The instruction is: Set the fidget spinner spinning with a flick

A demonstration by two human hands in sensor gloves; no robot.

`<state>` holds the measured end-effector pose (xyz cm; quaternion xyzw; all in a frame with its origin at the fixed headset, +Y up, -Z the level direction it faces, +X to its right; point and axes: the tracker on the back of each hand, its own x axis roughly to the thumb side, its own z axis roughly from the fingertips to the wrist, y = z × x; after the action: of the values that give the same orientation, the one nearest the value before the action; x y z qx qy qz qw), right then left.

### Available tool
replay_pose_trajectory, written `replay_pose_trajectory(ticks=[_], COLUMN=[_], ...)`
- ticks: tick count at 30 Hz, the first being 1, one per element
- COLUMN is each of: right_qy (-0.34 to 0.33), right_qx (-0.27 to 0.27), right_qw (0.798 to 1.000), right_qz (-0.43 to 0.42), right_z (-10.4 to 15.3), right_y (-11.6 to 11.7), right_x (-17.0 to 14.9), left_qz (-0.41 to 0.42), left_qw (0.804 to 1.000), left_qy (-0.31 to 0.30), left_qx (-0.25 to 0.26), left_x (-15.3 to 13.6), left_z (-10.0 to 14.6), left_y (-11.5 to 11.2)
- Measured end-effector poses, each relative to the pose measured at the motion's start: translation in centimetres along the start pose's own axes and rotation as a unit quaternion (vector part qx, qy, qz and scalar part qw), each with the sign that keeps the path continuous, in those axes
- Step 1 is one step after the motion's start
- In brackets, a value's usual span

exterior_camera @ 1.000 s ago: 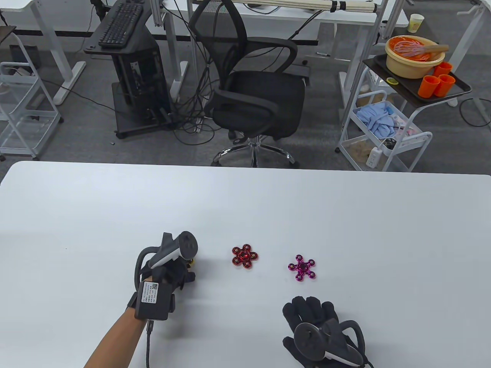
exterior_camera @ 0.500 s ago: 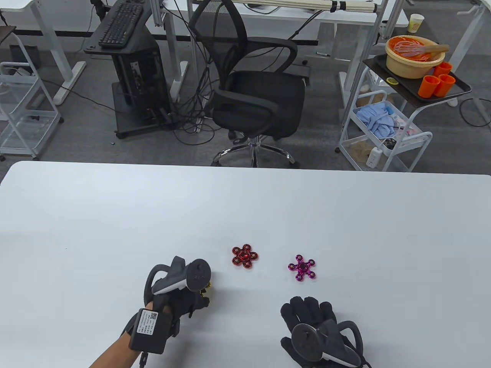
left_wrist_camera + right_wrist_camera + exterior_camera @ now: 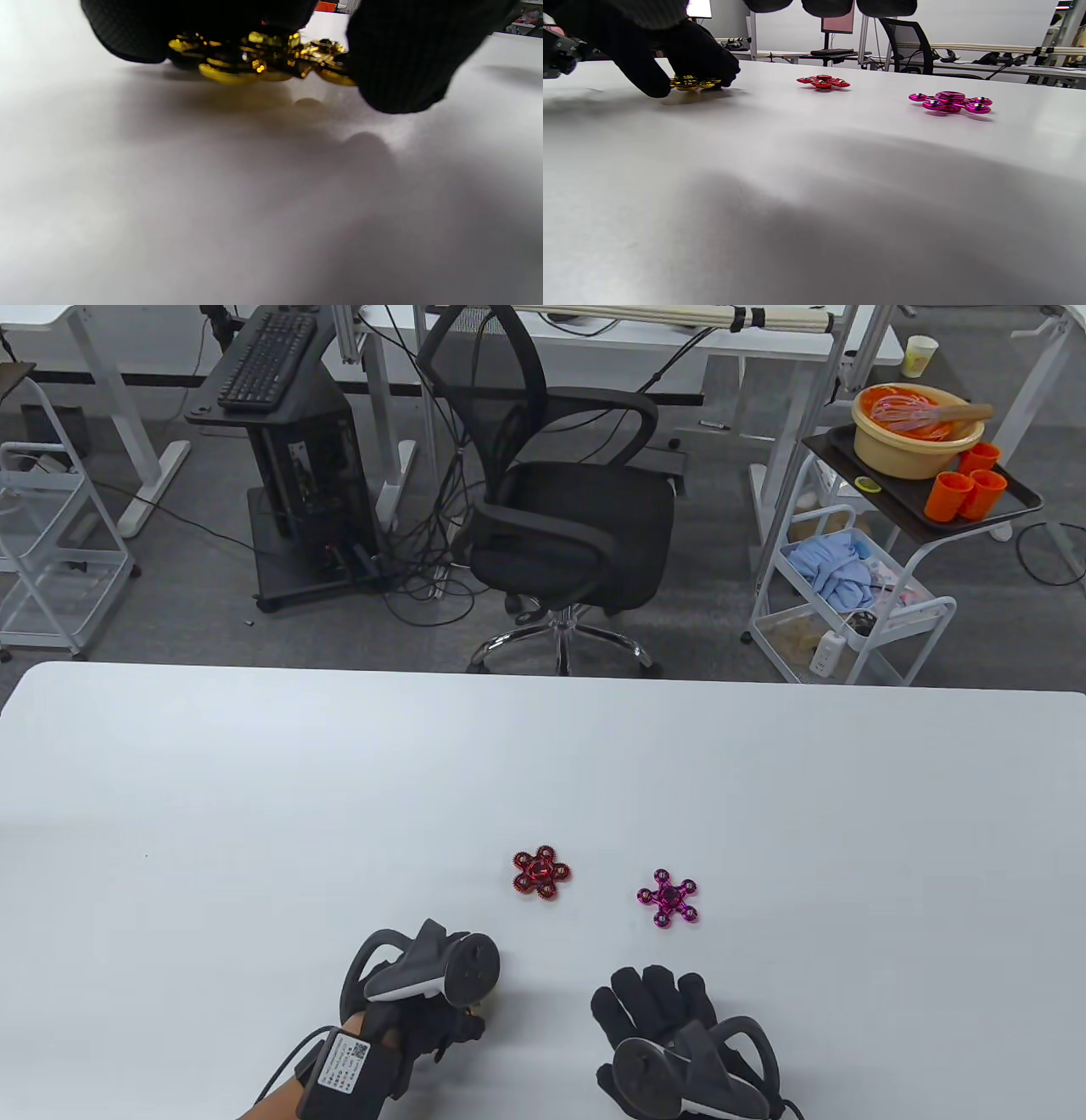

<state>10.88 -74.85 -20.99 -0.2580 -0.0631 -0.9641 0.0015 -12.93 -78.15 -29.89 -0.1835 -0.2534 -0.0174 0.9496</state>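
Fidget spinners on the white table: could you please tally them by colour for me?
Gold: 1, the gold spinner, gripped by the left hand
Red: 1, the red spinner
Magenta: 1, the magenta spinner
Total: 3

Lighting: your bench point(image 3: 254, 780) bright, even overhead; soft shadows. Left wrist view blurred, gold spinner point(image 3: 263, 59) perhaps glaring.

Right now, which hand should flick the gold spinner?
The right hand. The left hand already grips the gold spinner just above the table, while the right lies free beside it.
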Motion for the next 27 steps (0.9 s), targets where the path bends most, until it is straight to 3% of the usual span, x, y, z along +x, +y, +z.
replay_pose_trajectory(ticks=[17,23,27], right_qy=[-0.049,-0.038,-0.031], right_qx=[0.007,0.011,0.036], right_qw=[0.999,0.999,0.998], right_qz=[0.010,-0.019,-0.051], right_z=[-4.0,-8.2,-11.6], right_y=[-1.2,-2.1,-1.4], right_x=[3.3,4.4,5.7], left_qz=[0.013,0.007,0.017], left_qw=[1.000,1.000,0.999], left_qy=[0.005,0.027,0.035], left_qx=[-0.023,-0.014,-0.034], left_x=[-0.5,-1.5,-1.7], left_z=[0.5,3.8,4.2], left_y=[-0.6,-0.5,-1.4])
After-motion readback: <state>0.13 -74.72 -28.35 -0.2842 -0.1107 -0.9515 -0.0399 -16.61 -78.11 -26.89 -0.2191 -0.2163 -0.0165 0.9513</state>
